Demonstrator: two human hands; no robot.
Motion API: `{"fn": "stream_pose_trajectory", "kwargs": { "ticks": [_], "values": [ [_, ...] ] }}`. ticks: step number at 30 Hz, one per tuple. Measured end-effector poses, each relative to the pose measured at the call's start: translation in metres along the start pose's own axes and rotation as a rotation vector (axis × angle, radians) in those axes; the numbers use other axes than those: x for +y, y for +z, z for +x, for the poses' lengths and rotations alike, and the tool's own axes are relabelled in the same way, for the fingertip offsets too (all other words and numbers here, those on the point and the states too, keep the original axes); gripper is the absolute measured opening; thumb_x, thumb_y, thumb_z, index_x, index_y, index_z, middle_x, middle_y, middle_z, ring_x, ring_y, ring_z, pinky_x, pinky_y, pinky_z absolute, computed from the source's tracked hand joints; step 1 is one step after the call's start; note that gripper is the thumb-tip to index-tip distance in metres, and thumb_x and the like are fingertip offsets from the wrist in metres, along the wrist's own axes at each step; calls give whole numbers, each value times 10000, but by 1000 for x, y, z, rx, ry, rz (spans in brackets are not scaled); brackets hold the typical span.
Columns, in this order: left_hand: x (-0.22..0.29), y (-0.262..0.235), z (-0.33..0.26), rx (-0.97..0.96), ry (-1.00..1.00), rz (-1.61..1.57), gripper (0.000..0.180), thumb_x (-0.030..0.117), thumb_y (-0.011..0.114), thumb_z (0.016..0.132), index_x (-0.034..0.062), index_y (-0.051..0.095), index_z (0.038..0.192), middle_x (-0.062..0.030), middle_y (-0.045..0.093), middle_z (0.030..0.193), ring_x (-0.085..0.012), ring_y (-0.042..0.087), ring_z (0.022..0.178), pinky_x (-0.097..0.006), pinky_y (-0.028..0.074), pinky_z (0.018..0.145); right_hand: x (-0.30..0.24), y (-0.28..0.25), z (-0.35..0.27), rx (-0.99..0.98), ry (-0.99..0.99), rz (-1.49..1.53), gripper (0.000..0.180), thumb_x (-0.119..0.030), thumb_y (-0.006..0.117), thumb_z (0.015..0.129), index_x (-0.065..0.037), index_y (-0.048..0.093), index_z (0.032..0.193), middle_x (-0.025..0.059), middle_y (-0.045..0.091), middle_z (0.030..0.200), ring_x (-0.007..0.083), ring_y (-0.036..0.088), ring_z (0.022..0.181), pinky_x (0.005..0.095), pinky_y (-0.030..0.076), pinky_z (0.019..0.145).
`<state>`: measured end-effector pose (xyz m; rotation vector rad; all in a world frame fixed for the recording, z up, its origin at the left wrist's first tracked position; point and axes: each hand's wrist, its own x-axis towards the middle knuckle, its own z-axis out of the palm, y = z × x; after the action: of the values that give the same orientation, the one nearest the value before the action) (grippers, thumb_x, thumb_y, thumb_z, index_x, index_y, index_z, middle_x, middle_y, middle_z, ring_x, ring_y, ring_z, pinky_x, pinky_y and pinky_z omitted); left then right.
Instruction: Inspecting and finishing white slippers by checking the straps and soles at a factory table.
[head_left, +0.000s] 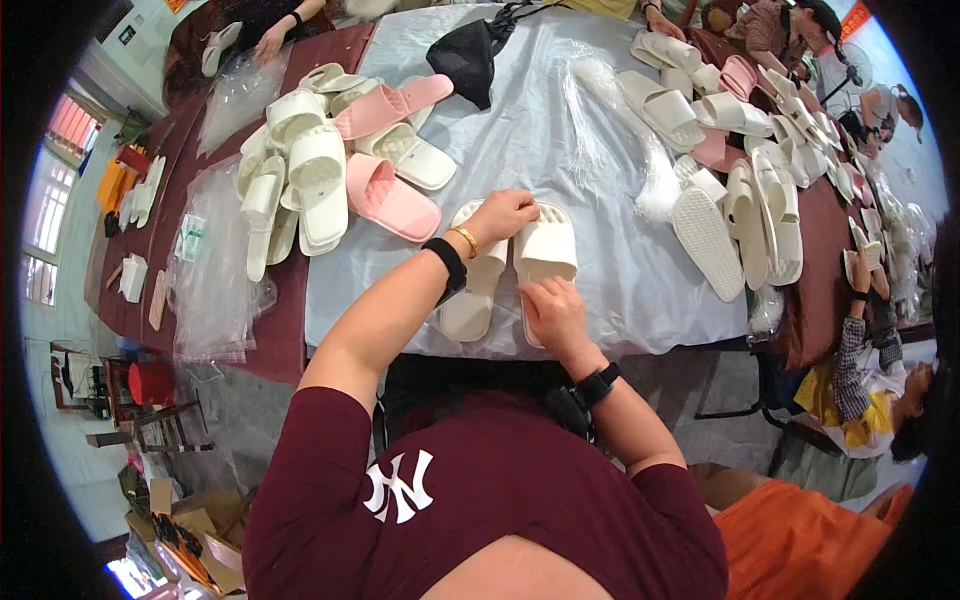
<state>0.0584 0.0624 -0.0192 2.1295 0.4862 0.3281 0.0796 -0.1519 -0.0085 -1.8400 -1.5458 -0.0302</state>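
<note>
White slippers [470,305] lay paired before you, likely for easy reach; your left hand [505,212] curled at their far end, right hand [556,314] beside one strap [548,246], grips unclear.

Table, dressed in pale grey sheeting [620,290], dark red cloth [280,335] showing at both sides. On the sheeting: one pair of off-white slippers [547,250], side by side near the front edge; one black cloth item [466,62], far side; one bundle of fine translucent strands [578,130]. Left: mixed heap of off-white and pink slippers [320,190]; clear plastic bags [215,300] and small white box [132,278] on the cloth. Right: second slipper heap [705,235], its far portion apparently running onto the cloth.
</note>
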Motion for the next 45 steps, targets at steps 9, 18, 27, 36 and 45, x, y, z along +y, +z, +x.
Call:
{"fn": "stream_pose_trajectory", "kwargs": {
  "ticks": [9,18,27,36,45],
  "values": [
    [5,-6,6,-237,-169,-270,240,234,588,895,10,671,898,-13,656,816,-89,571,778,-254,464,714,13,-4,13,41,-15,-110,168,-77,603,780,-60,623,946,85,621,883,265,581,863,385,440,743],
    [13,-13,-11,90,0,-394,219,199,602,888,-1,674,938,-63,690,838,-115,602,762,-273,479,718,18,-21,23,219,182,108,299,-41,613,787,-47,604,1086,119,638,956,292,600,863,381,484,746],
    [23,-16,-39,97,10,-388,203,189,596,910,-1,662,940,-24,664,866,-99,587,810,-245,466,754,46,17,89,141,455,653,237,-67,616,827,-11,625,1057,85,700,830,136,655,719,278,509,645],
    [12,-15,-50,199,-47,-424,221,188,563,906,-7,662,940,-62,672,791,-121,607,728,-262,473,678,48,29,82,228,435,616,123,-80,623,832,-4,679,910,43,670,742,72,567,636,234,464,593],
    [7,-15,-50,156,-40,-398,206,177,559,917,18,676,976,-10,645,800,-75,560,734,-232,461,671,50,33,80,249,386,613,93,-84,632,832,-19,679,877,6,637,703,45,497,600,214,421,552]
  ]
}}
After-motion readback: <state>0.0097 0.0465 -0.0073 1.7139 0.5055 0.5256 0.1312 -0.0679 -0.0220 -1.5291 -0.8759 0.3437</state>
